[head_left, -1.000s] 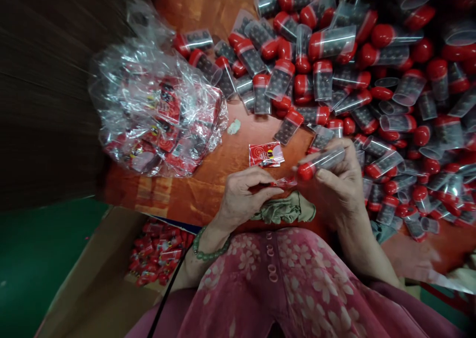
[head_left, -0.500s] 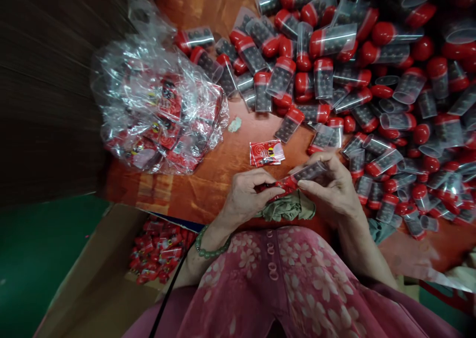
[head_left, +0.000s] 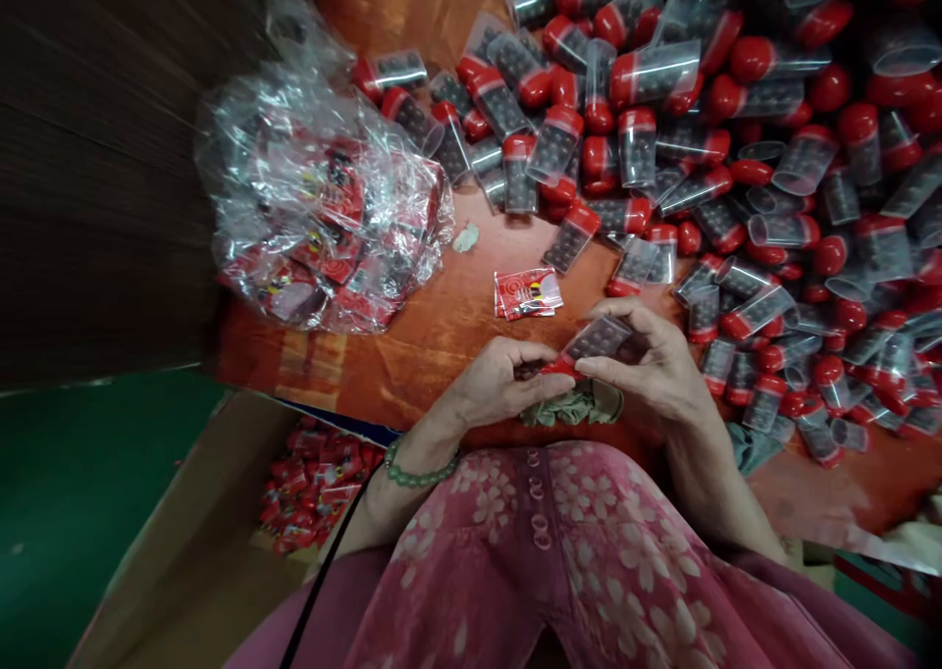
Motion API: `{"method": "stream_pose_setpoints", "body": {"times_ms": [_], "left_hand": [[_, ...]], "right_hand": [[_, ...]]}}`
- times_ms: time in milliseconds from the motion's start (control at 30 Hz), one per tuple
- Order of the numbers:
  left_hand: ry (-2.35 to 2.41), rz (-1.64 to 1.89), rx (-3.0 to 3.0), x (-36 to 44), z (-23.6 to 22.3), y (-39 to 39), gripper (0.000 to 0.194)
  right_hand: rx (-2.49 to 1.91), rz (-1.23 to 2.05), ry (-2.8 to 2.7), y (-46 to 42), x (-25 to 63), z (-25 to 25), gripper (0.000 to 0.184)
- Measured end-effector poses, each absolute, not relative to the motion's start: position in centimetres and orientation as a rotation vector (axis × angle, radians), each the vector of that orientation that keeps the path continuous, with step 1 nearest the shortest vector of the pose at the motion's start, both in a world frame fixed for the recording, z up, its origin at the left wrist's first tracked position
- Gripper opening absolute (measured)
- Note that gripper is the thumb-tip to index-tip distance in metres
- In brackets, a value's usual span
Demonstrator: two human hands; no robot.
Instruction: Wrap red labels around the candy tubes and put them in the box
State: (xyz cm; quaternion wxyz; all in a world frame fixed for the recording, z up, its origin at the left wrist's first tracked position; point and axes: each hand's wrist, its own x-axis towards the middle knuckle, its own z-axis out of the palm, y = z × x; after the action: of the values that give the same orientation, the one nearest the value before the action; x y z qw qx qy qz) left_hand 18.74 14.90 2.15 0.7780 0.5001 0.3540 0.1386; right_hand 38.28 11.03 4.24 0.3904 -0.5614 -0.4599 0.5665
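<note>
Between my hands is a clear tube (head_left: 600,338) with a dark dotted pattern and a red end. My right hand (head_left: 654,360) pinches it by the clear part, thumb in front and fingers behind. My left hand (head_left: 507,383) has its thumb and fingers closed at the red end, which they partly hide. Whether a separate printed piece is also in the left fingers, I cannot tell. Just beyond the hands lies a small stack of red printed packets (head_left: 526,293). A crumpled green cloth (head_left: 578,404) lies under the hands, near my body.
Many similar red-ended tubes (head_left: 769,311) are heaped over the right and far side of the orange tabletop (head_left: 368,370). At the left stands a clear plastic bag (head_left: 324,198) of red packets. Below the table edge, a cardboard box (head_left: 198,492) holds more red packets (head_left: 320,483).
The tube has shifted slightly left and turned to show a broader face. My left fingers now cover more of its red end. The view has shifted a little.
</note>
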Motion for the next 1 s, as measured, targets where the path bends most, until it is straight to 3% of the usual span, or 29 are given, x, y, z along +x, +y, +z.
{"method": "stream_pose_setpoints", "body": {"times_ms": [367, 567, 867, 1000], "left_hand": [[0.748, 0.241, 0.830, 20.3, 1.8, 13.5, 0.050], [0.876, 0.276, 1.221, 20.5, 2.7, 14.5, 0.038], [0.707, 0.196, 1.061, 20.5, 2.3, 15.6, 0.040], [0.836, 0.225, 1.282, 20.8, 2.2, 16.0, 0.036]], "right_hand": [[-1.514, 1.251, -0.872, 10.2, 36.9, 3.2, 0.030], [-1.444, 1.182, -0.653, 10.0, 35.1, 2.1, 0.028], [-1.579, 1.094, -0.807, 10.3, 35.9, 2.1, 0.031], [-1.592, 1.030, -0.856, 10.5, 35.8, 2.0, 0.031]]}}
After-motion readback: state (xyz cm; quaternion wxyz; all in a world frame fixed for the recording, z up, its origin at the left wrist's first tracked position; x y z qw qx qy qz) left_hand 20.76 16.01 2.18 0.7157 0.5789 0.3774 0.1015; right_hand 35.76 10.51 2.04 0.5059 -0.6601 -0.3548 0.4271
